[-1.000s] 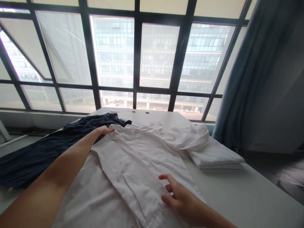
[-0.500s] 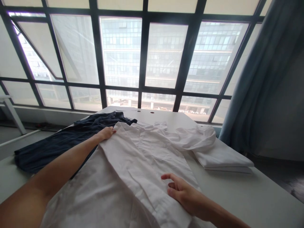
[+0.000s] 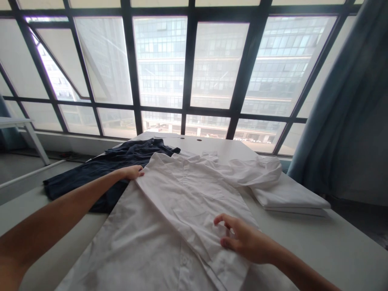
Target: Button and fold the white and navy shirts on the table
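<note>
A white button-up shirt lies spread across the table, its collar end away from me, with a long folded strip running down its front. At the shirt's left shoulder edge, my left hand has its fingers closed on the fabric. My right hand is over the lower right part of the shirt, thumb and index finger apart, holding nothing. Whether it touches the cloth I cannot tell. A dark navy shirt lies to the left, partly behind my left forearm.
Folded white garments are stacked on the white table at right, a white sleeve lying over them. A blue-grey curtain hangs on the right, and a large window with dark frames rises behind. Another white table's leg stands at left.
My left hand has come slightly nearer with the shirt's edge, and more of the buttoned front shows below. The right hand's thumb and index finger have spread wider. The view has shifted slightly left.
</note>
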Demonstrator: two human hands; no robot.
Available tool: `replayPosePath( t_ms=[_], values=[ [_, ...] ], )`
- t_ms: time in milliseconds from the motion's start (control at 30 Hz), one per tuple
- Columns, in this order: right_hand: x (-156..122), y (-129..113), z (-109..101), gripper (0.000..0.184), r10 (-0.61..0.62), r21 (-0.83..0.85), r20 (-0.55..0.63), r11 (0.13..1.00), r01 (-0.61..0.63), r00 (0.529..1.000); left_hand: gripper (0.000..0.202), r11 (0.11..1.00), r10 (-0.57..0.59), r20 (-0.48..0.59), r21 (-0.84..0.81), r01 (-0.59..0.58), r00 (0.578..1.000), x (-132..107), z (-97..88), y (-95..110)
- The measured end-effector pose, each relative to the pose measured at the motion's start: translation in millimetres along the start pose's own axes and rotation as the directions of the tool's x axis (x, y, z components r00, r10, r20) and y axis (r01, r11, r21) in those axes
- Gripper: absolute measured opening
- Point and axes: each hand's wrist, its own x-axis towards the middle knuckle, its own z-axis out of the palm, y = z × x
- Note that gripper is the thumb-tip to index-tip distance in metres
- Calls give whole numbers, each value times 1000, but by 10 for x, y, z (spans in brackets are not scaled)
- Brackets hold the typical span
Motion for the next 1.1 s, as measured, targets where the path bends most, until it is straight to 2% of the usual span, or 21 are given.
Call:
replayPosePath(
  t_ms=[100, 167, 267, 333, 433, 500, 633, 767, 867, 933, 1033, 1100],
  values=[
    [-23, 14, -98, 45, 18, -67, 64, 998, -14, 998, 37, 998, 0, -1, 67, 0, 1000, -74, 7, -2],
    [-37, 14, -103, 46, -2, -117, 2, 993, 2, 1000, 40, 993, -19, -10, 119, 20, 1000, -96, -17, 22],
    [-40, -38, -11, 39, -178, -206, -180, 969, 140, 967, 42, 980, 5, -92, 197, 14, 996, -77, -31, 171],
    [-34, -102, 80, 37, -319, -233, -195, 934, 272, 927, 46, 972, 78, -170, 231, -37, 982, -23, 15, 349],
    [-19, -183, 204, 51, -437, -222, -79, 884, 412, 896, 54, 960, 180, -224, 253, -121, 958, 124, 167, 622],
    [3, -200, 259, 64, -472, -214, 27, 859, 466, 881, 61, 957, 192, -221, 257, -133, 956, 255, 277, 717],
    [86, -156, 300, 74, -494, -179, 174, 835, 520, 852, 76, 974, 123, -157, 208, -89, 980, 516, 384, 647],
    [173, -79, 323, 75, -521, -200, 199, 808, 555, 830, 79, 984, 96, -97, 158, -80, 991, 637, 357, 515],
    [221, 5, 377, 77, -551, -261, 181, 772, 580, 815, 80, 978, 107, -90, 190, -88, 990, 609, 313, 546],
    [259, 76, 424, 70, -573, -304, 170, 743, 596, 801, 78, 964, 114, -137, 255, -77, 984, 529, 293, 636],
    [312, 152, 468, 58, -604, -354, 170, 700, 620, 778, 73, 946, 148, -235, 318, -68, 961, 299, 316, 806],
    [319, 156, 461, 61, -614, -361, 174, 687, 630, 769, 74, 944, 196, -239, 307, -118, 951, 81, 384, 877]
  ],
)
